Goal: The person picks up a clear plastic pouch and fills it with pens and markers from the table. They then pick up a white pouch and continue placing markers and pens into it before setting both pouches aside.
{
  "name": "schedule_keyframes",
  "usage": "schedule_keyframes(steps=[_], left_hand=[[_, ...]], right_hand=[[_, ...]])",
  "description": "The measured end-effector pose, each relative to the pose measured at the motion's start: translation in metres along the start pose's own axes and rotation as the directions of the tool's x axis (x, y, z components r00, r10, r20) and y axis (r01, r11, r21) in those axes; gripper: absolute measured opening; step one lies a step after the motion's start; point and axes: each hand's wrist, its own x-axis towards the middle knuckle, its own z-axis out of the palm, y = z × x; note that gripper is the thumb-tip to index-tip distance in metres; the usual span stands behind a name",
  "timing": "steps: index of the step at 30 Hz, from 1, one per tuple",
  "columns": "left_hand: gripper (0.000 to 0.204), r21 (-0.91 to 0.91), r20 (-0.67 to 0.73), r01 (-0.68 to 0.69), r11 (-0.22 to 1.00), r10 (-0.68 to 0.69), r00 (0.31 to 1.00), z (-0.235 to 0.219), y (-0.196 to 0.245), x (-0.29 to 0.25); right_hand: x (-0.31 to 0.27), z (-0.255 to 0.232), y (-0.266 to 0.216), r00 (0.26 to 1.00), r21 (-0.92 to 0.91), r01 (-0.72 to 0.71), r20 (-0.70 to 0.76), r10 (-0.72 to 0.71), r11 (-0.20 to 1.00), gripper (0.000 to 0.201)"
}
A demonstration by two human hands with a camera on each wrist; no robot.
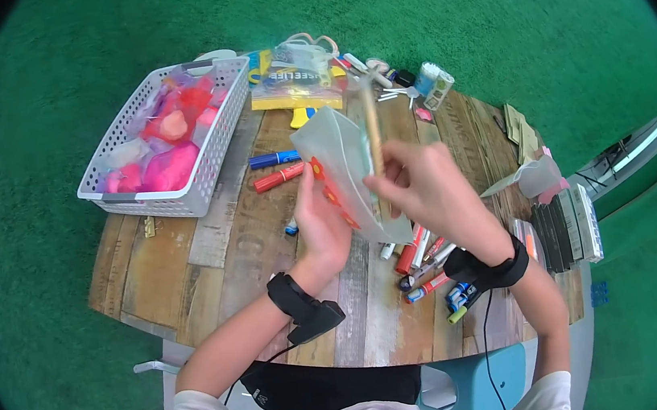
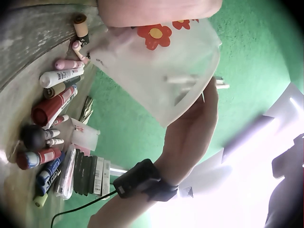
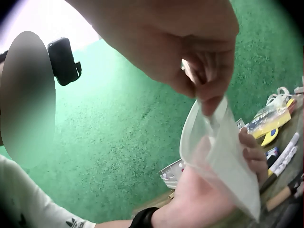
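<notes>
A frosted, see-through pouch with red flowers on one side is held up over the table, its mouth facing my right hand. My left hand grips it from the left; in the right wrist view the fingers curl round its outside. My right hand is at the mouth, pinching a slim tan stick that looks blurred in the head view. In the left wrist view, pale stick ends show beside the right hand. Faint shapes show through the pouch wall.
Left on the table stands a white basket of pink packages. A blue marker and a red marker lie beside it. More markers lie under the right forearm. Behind are a zip bag; dark boxes stand at right.
</notes>
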Motion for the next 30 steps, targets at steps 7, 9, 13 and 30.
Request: schedule_keyframes(steps=[7,9,13,30], left_hand=[[0.054,-0.041,-0.149,-0.032,0.999,0.025,0.988,-0.006,-0.003,0.003],[0.056,-0.004,-0.230,-0.049,0.999,0.047,0.972,-0.003,-0.004,0.003],[0.053,-0.045,-0.169,-0.025,0.999,0.017,0.986,-0.006,-0.001,0.002],[0.045,0.095,-0.195,-0.020,0.995,0.038,0.980,0.006,-0.005,-0.002]], right_hand=[[0.005,0.019,0.007,0.987,-0.296,0.091,0.156,-0.045,0.951,0.019],[0.005,0.019,0.004,0.984,-0.323,0.074,0.175,-0.018,0.943,0.019],[0.005,0.016,0.002,0.976,-0.411,0.069,0.216,0.023,0.909,0.022],[0.003,0.002,-0.009,0.985,-0.180,-0.095,0.124,0.119,0.979,0.015]])
